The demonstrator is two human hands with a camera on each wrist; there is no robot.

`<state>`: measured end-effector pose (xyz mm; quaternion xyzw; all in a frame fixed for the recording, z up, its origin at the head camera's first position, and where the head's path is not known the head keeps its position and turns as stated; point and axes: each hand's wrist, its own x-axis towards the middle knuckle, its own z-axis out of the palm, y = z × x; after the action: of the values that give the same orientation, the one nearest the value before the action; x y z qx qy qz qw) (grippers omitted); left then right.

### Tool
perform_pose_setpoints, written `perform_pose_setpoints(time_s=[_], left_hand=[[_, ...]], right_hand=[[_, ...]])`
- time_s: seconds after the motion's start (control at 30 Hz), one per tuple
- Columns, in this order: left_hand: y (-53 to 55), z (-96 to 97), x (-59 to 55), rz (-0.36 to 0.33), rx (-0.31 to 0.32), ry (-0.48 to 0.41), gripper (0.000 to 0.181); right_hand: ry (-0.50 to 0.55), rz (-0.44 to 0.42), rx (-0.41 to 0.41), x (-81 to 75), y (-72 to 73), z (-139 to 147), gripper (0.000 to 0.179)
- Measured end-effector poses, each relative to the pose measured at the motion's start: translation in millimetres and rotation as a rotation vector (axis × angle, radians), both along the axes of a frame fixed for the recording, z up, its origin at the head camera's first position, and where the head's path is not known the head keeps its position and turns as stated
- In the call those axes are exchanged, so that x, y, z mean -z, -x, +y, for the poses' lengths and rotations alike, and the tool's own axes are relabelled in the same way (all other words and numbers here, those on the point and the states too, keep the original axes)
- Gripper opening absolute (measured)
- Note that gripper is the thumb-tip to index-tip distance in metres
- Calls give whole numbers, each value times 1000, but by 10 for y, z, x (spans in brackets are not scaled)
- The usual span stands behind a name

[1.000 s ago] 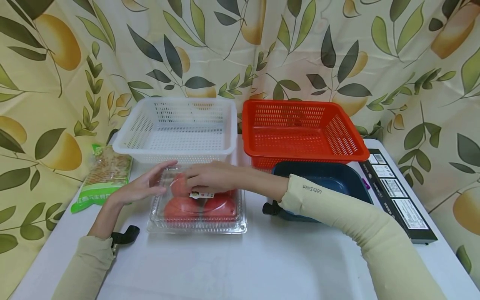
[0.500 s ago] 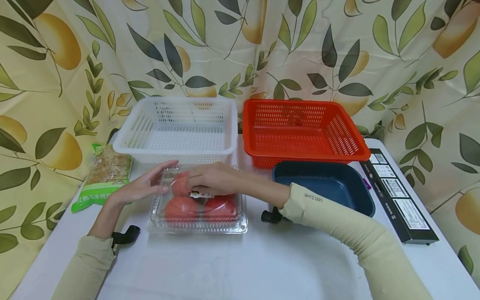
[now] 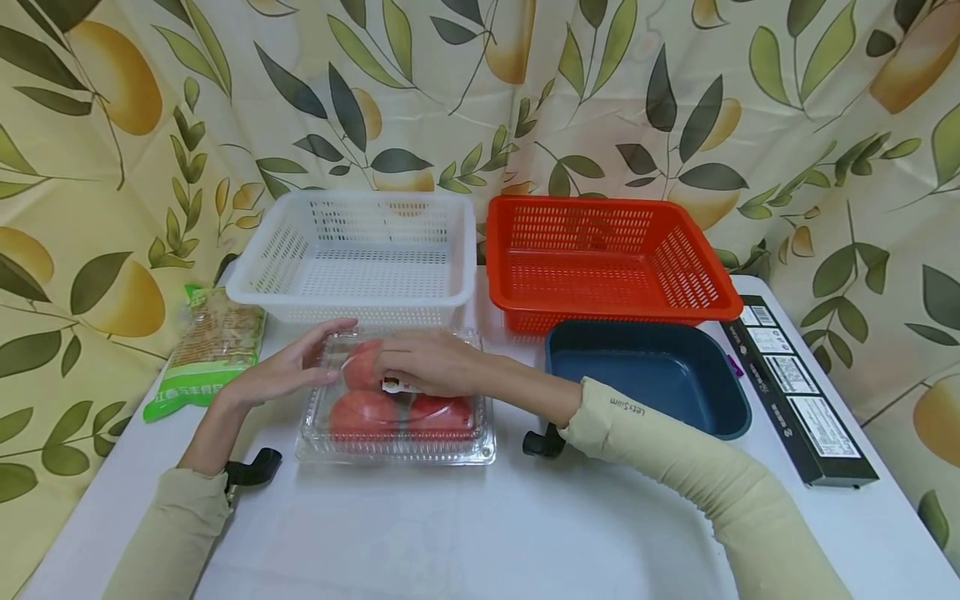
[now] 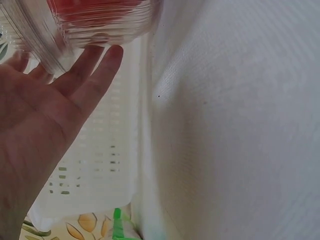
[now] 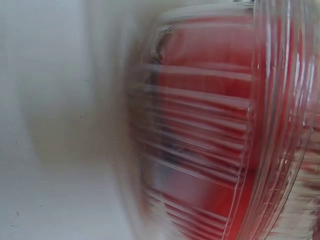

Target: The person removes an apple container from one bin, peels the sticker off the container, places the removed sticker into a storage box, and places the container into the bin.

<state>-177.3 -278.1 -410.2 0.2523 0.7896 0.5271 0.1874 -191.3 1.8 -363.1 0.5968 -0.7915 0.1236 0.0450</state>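
A clear ribbed plastic clamshell box [image 3: 315, 450] of red tomatoes [image 3: 363, 417] sits on the table in the head view. My left hand [image 3: 281, 375] rests at its left side, thumb and fingers spread along the wall. The left wrist view shows those fingers [image 4: 95, 82] fairly straight, with tips right at the ribbed plastic. Over the lid, my right hand [image 3: 435, 360] bends its fingers down onto a small white label [image 3: 397, 386], partly covered by them. Its fingertips are hidden, so I cannot tell if they pinch the label. The right wrist view shows only the box's side [image 5: 205, 115].
Behind the box stand a white basket [image 3: 352, 310] and a red basket [image 3: 615, 310]. A dark blue basin [image 3: 645, 367] is to the right, beside a long black box [image 3: 795, 400]. A green-and-clear food bag [image 3: 213, 342] lies left. Patterned cloth hangs behind.
My right forearm has swung slightly toward me, uncovering more of the blue basin. The right fingers shift a little over the label and cover more of it. My left hand stays put.
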Motion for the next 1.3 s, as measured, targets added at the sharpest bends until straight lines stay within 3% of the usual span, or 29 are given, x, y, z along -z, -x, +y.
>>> perform_pose_setpoints(time_s=[0.6, 1.3], left_hand=[[-9, 18, -2, 3, -4, 10, 71], [-29, 33, -10, -10, -14, -1, 72]], right_hand=[[157, -98, -40, 61, 23, 70, 8], [222, -60, -65, 79, 14, 77, 5]])
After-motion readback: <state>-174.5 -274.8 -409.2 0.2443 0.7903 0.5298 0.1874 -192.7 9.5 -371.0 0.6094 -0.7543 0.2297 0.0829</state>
